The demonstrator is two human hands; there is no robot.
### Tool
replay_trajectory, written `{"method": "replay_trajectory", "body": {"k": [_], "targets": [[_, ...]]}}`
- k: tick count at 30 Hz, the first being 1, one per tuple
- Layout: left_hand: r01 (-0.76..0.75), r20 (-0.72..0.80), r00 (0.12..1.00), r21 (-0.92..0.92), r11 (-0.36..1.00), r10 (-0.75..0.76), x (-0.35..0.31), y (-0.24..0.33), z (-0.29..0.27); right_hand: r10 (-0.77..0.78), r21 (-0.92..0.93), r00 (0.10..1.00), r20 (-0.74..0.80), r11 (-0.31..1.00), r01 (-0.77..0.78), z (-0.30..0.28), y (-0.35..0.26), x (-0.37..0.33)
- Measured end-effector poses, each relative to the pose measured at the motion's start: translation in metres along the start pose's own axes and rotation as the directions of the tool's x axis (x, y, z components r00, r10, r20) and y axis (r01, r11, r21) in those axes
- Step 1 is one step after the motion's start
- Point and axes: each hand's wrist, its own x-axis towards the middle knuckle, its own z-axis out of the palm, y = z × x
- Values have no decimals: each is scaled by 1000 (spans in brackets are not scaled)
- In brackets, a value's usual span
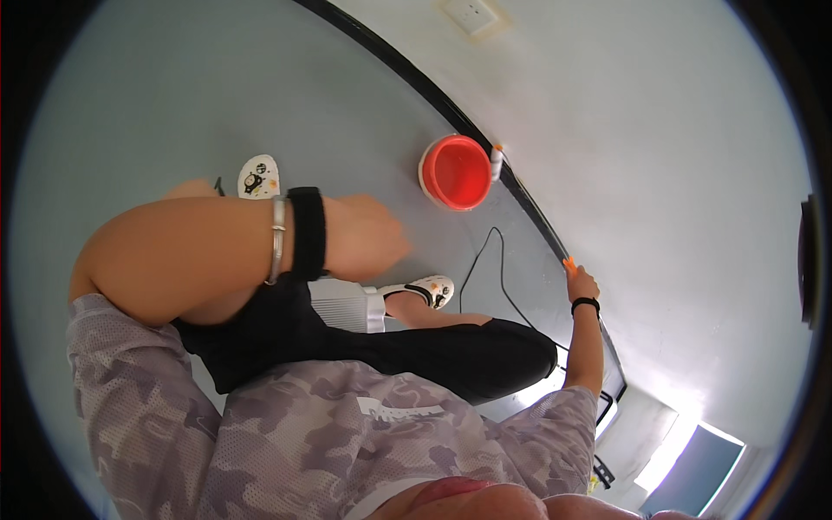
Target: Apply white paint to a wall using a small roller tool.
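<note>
My right hand [584, 284] is closed around a small orange tool [568, 265], whose exact kind I cannot make out. It touches or nearly touches the black baseboard [539, 217] at the foot of the white wall. My left hand [368, 238], blurred, hangs over the floor in front of my bent leg; its fingers are smeared and look curled. A black strap and a silver bracelet circle that wrist. Ahead and to the right of my left hand stands a red bucket [459, 175]. Beside it, by the baseboard, is a white bottle [497, 165] with an orange cap.
A ridged pale stool or box [342, 305] shows between my legs. A thin black cable [501, 260] loops over the grey floor [173, 104] near my right leg. A white socket [470, 16] is on the wall. A bright window [698, 468] lies at lower right.
</note>
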Motion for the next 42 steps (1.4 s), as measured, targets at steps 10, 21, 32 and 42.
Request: {"method": "replay_trajectory", "body": {"k": [10, 21, 32, 42], "targets": [[-4, 180, 984, 37, 999, -3, -5, -59, -25, -155, -39, 980, -126, 988, 151, -107, 8, -44], [-58, 89, 994, -24, 998, 60, 15, -65, 36, -442, 131, 875, -196, 873, 470, -181, -284, 48], [55, 223, 973, 0, 998, -53, 21, -81, 5, -320, 0, 934, -160, 946, 324, -140, -206, 66], [-66, 246, 967, 22, 998, 58, 18, -86, -5, -52, -130, 998, 17, 990, 54, -85, -8, -9]]}}
